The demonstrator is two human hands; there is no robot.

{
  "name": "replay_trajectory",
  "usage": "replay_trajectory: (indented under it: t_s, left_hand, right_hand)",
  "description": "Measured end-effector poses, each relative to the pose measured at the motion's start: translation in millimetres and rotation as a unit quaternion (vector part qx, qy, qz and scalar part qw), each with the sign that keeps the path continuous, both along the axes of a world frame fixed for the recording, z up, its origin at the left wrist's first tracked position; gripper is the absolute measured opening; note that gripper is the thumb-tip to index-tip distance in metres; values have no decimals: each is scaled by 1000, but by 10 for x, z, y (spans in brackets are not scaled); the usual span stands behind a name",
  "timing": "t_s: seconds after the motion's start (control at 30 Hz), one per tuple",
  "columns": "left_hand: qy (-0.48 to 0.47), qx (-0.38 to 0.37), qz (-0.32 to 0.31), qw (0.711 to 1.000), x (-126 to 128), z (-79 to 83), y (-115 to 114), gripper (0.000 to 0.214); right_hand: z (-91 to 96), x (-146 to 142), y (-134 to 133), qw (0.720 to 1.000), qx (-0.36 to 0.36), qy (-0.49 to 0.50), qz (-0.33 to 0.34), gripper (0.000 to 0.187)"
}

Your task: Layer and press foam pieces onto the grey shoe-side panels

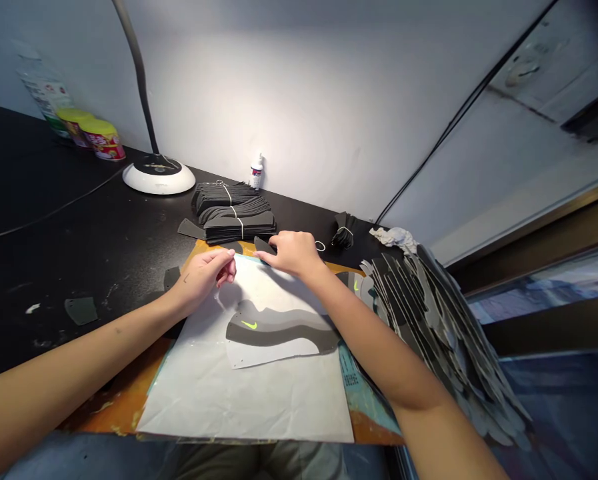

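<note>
My right hand (295, 255) is at the far edge of a white paper sheet (259, 407), its thumb and fingers closed on a small dark grey cut piece (264, 246). To its left, my left hand (209, 275) is curled above the sheet with thumb and fingertips together; whatever they may hold is too small to make out. On the sheet, below both hands, lies a flat grey shoe-upper panel (279, 327) with layered grey bands, a white part and a yellow-green swoosh (249, 325). My right forearm hides its upper right end.
Behind the hands lie banded stacks of dark pieces (239, 217) and a small white bottle (256, 171). A lamp base (159, 175) and yellow-lidded tubs (103, 139) stand left. Many overlapping grey panels (429, 320) fan out at right, near a crumpled white tissue (395, 237).
</note>
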State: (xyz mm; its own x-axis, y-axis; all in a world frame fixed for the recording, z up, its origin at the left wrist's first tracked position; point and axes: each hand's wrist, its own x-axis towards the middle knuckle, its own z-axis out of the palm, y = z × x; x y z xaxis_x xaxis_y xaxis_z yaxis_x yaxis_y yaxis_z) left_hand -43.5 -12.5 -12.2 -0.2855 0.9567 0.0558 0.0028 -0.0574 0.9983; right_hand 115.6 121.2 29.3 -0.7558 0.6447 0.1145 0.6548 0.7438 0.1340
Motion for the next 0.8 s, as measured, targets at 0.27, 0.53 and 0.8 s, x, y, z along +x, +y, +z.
replay_trajectory:
  t_s: [0.27, 0.53, 0.8]
  left_hand:
    - [-14, -11, 4, 1000, 7, 30, -2, 35]
    - [32, 12, -8, 999, -16, -24, 0, 38]
    - [376, -83, -219, 897, -172, 194, -101, 34]
  right_hand:
    - [-4, -28, -73, 992, -70, 56, -89, 34]
    - [118, 240, -22, 974, 23, 225, -28, 50]
    - [122, 750, -601, 971, 30, 230, 55, 50]
